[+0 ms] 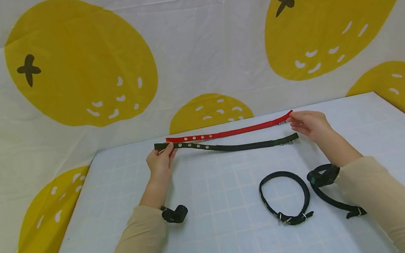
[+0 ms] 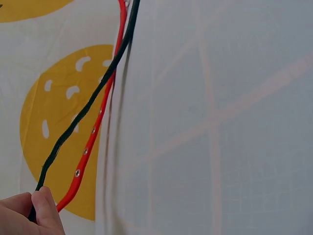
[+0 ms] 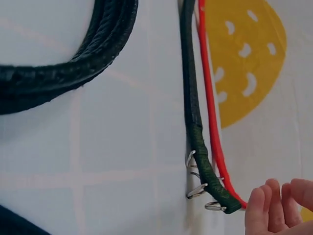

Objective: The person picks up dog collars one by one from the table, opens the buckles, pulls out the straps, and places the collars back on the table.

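Note:
A dark green collar (image 1: 244, 146) with metal eyelets stretches across the far part of the table, its holed end pinched by my left hand (image 1: 159, 165). Behind it runs a red collar (image 1: 244, 130), also with eyelets; my right hand (image 1: 313, 124) pinches its right end. In the left wrist view the red collar (image 2: 89, 142) reaches behind the left fingers, and I cannot tell if they hold it too. Metal rings hang from the green collar's right end (image 3: 208, 178), close to the right fingertips. Part of the red collar's right end is hidden by the fingers.
A black collar (image 1: 305, 187), buckled into a ring, lies on the table (image 1: 226, 240) at centre right. Another black collar (image 1: 331, 201) lies beside it, partly hidden under the right forearm. A white cloth with yellow fruit shapes (image 1: 206, 53) hangs behind the table's far edge.

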`<state>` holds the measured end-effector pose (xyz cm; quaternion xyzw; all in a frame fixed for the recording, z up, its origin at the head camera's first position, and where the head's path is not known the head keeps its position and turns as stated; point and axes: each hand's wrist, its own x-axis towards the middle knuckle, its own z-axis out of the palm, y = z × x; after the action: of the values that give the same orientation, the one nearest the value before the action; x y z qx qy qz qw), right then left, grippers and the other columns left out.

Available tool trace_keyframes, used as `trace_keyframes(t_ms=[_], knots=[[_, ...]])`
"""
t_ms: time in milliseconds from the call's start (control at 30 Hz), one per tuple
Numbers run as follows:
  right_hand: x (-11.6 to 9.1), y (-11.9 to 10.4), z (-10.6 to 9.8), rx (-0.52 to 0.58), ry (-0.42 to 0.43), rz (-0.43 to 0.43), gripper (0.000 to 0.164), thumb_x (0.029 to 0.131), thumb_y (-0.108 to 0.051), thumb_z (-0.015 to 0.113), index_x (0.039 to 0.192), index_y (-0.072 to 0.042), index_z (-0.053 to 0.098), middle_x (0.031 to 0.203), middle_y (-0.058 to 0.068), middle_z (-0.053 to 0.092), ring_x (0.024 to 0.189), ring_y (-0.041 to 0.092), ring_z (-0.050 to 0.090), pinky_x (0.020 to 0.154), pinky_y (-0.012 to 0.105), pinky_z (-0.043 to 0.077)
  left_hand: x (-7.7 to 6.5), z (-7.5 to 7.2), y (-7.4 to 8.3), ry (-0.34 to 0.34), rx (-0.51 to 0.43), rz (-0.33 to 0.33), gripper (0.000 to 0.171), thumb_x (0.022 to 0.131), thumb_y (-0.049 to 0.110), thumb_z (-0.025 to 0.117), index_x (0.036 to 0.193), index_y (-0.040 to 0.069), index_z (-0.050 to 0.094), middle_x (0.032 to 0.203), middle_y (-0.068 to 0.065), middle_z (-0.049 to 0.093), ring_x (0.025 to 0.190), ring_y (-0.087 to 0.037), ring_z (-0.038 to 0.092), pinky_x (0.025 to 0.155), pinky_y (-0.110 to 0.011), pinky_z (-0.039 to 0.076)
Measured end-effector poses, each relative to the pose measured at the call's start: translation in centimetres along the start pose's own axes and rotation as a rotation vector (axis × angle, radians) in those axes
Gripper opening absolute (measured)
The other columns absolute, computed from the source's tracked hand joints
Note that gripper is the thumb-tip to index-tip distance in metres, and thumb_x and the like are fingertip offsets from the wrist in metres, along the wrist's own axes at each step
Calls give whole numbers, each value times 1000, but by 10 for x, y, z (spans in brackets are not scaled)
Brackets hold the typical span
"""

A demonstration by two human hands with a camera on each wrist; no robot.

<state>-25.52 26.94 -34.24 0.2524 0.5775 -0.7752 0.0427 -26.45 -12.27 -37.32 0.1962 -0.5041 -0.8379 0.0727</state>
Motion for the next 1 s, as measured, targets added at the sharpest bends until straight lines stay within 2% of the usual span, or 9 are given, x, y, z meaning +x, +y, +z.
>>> trace_keyframes(t_ms=[67, 167, 267, 367, 467, 567, 767, 867, 1000], knots=[[2, 3, 0, -106, 14, -26, 38, 89, -17, 63, 124, -6, 52, 78, -6, 64, 74, 8, 62, 73, 20, 52, 1, -1, -3, 10, 13, 14, 27, 84, -8, 62, 109, -11, 54, 92, -11, 54, 56, -6, 62, 68, -20, 53], [7, 7, -2, -302, 51, -80, 51, 89, -22, 63, 135, -5, 46, 104, 0, 61, 90, 11, 59, 82, 19, 49, 1, -2, -6, 22, 30, 27, 25, 84, -7, 63, 107, -11, 54, 88, -11, 54, 54, -5, 61, 66, -18, 53], [13, 11, -6, -512, 93, -110, 53, 90, -25, 61, 137, -5, 45, 130, 10, 48, 103, 17, 53, 88, 20, 46, 2, -4, -8, 24, 55, 23, 29, 84, -7, 63, 112, -12, 54, 90, -11, 53, 56, -5, 62, 66, -17, 52], [19, 15, -12, -632, 108, -104, 50, 91, -23, 61, 134, -2, 48, 138, 18, 41, 103, 22, 52, 85, 20, 47, 4, -7, -11, 30, 75, 9, 32, 85, -6, 62, 114, -12, 53, 93, -12, 53, 57, -5, 62, 68, -18, 52], [23, 18, -16, -676, 113, -66, 48, 89, -22, 63, 131, -2, 51, 133, 18, 45, 94, 21, 53, 76, 17, 49, 5, -9, -12, 36, 85, -2, 30, 84, -7, 62, 113, -11, 54, 95, -13, 54, 56, -6, 62, 69, -19, 53], [24, 19, -19, -713, 98, -23, 48, 87, -23, 66, 129, -2, 52, 120, 14, 53, 85, 19, 54, 69, 17, 49, 6, -11, -13, 34, 99, -11, 28, 85, -6, 62, 112, -9, 55, 96, -13, 53, 58, -6, 62, 73, -22, 53], [20, 17, -22, -726, -18, -8, 47, 88, -18, 65, 127, 3, 52, 85, 1, 61, 73, 15, 59, 71, 23, 52, 4, -12, -10, 30, 113, -31, 30, 85, -5, 62, 114, -9, 54, 98, -12, 52, 59, -7, 62, 78, -23, 52], [20, 15, -21, -731, -17, -37, 44, 90, -17, 63, 127, 3, 52, 90, 4, 61, 73, 14, 60, 72, 21, 52, 5, -12, -9, 49, 140, -33, 33, 86, -3, 62, 117, -8, 53, 100, -13, 53, 59, -6, 61, 76, -21, 52], [23, 10, -17, -759, 24, -139, 42, 92, -19, 59, 126, 3, 52, 113, 18, 55, 81, 16, 61, 71, 17, 51, 13, -13, -13, 70, 175, -17, 36, 87, 3, 64, 119, -8, 52, 104, -16, 56, 64, -8, 62, 74, -19, 52]])
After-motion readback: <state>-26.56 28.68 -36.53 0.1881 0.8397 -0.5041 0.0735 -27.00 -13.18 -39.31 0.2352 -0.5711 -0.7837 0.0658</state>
